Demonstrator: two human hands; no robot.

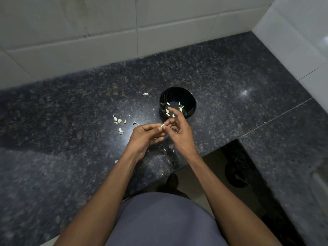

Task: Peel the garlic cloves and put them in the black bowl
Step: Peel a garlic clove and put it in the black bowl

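speckled dark granite counter carries a black bowl with peeled cloves inside. just before it, left hand and right hand together pinch one garlic clove. unpeeled cloves lie left.

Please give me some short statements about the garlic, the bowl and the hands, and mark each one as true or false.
1. The bowl already holds several cloves. True.
2. Both hands work on one clove between them. True: the left hand and right hand meet at it.
3. The bowl stands left of the hands. False: it is beyond the right hand.
4. Loose garlic pieces lie on the counter, left of the bowl. True.
5. The counter is white. False: it is dark speckled stone.
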